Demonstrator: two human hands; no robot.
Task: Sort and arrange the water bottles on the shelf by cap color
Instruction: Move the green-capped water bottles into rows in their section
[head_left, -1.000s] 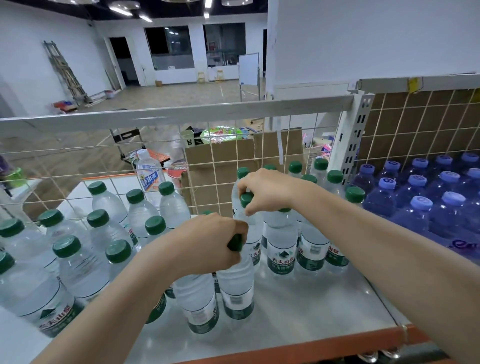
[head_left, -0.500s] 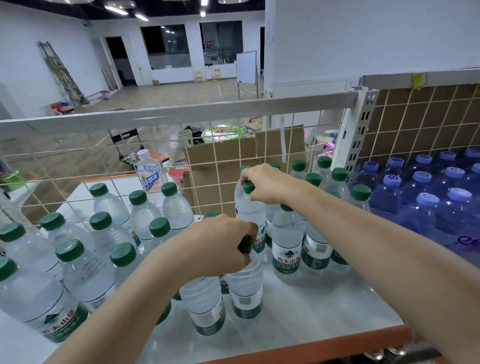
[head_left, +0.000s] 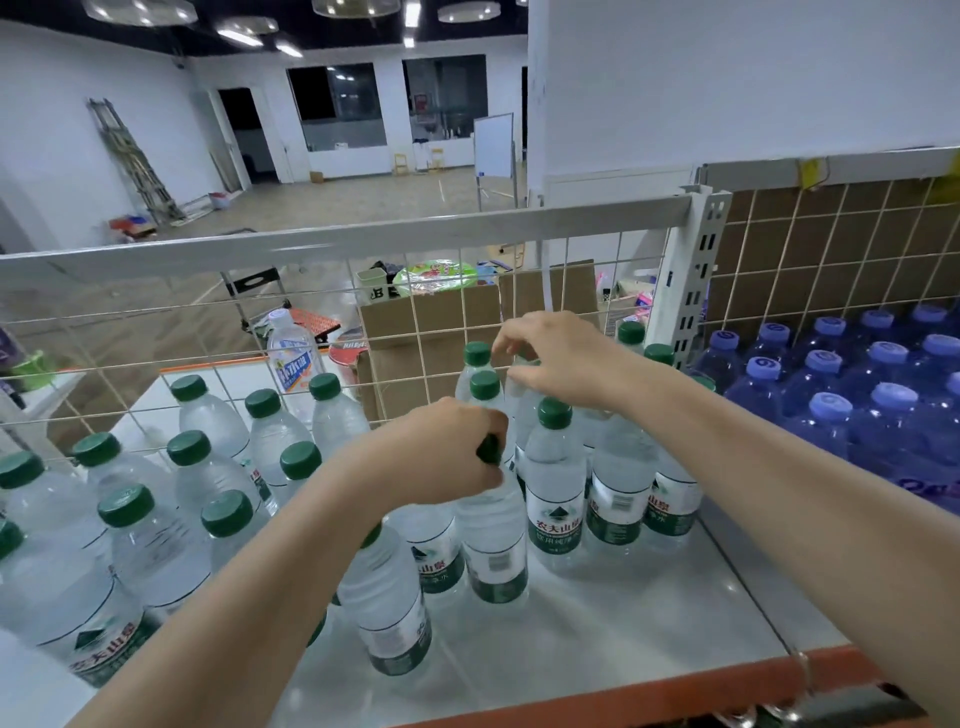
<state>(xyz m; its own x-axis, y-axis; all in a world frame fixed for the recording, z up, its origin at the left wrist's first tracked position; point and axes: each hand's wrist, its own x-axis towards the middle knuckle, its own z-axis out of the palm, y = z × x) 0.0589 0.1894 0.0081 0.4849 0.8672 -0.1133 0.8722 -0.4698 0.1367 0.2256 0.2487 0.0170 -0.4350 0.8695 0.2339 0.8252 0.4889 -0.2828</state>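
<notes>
The left hand (head_left: 436, 452) is curling tightly round the neck of a clear bottle (head_left: 491, 540), its fingers and thumb closing over the green cap (head_left: 489, 450) so that only a sliver of the cap is showing. That bottle is standing upright on the white shelf (head_left: 623, 613), in the front row of the middle cluster, touching its neighbours on both sides.

The right hand (head_left: 558, 364) is hovering a little further back, above the rear bottles of the same cluster. Its fingers are loosely bent and slightly parted, the fingertips (head_left: 501, 343) lying just beside the cap of a back-row bottle (head_left: 477, 354); whether they are actually touching a cap cannot be told, and the hand is not plainly holding anything.

Around the hands, the green-capped bottles (head_left: 555, 483) are standing packed together in the middle of the shelf, labels facing forward. A looser group of green-capped bottles (head_left: 208, 467) is filling the left part of the shelf, several of them leaning. To the right, past a white slotted upright (head_left: 685, 291), blue bottles with pale purple caps (head_left: 826, 410) are sitting in close rows.

A wire grid (head_left: 218, 332) is running along the back of the shelf. Behind it a single bottle with a white cap (head_left: 292, 358) is standing beside cardboard boxes (head_left: 426, 332), and an orange edge (head_left: 649, 696) is bordering the shelf front.
</notes>
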